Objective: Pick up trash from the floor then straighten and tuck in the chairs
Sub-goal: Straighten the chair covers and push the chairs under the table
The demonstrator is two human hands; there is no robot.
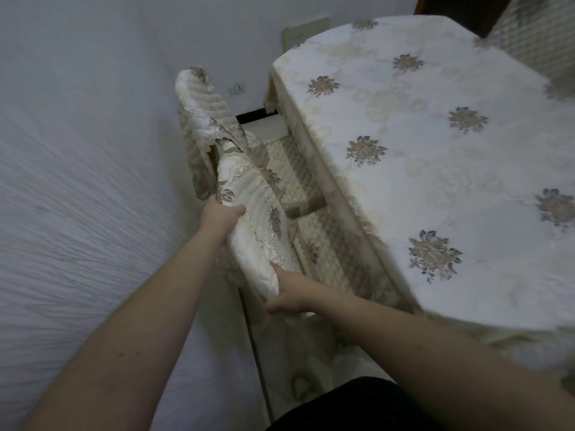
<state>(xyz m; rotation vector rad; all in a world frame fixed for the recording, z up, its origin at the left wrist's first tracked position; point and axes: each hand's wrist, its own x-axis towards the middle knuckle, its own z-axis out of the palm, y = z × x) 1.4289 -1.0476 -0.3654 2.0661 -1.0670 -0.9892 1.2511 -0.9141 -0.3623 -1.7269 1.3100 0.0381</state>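
Two chairs in cream quilted covers with flower embroidery stand side by side along the left edge of the table (pixel 314 157). The near chair's backrest (pixel 258 231) is in both my hands. My left hand (pixel 221 214) grips its upper part from the left. My right hand (pixel 287 290) holds its lower end from beneath. The near chair's seat (pixel 329 253) sits partly under the table edge. The far chair's backrest (pixel 202 101) rises behind, and its seat (pixel 292 169) is also partly under the table. No trash shows on the visible floor.
A white textured wall (pixel 77 181) runs close along the left, leaving a narrow strip of pale floor (pixel 217 353). A socket (pixel 237 88) is on the far wall. Another covered chair back (pixel 541 35) stands at the table's far right.
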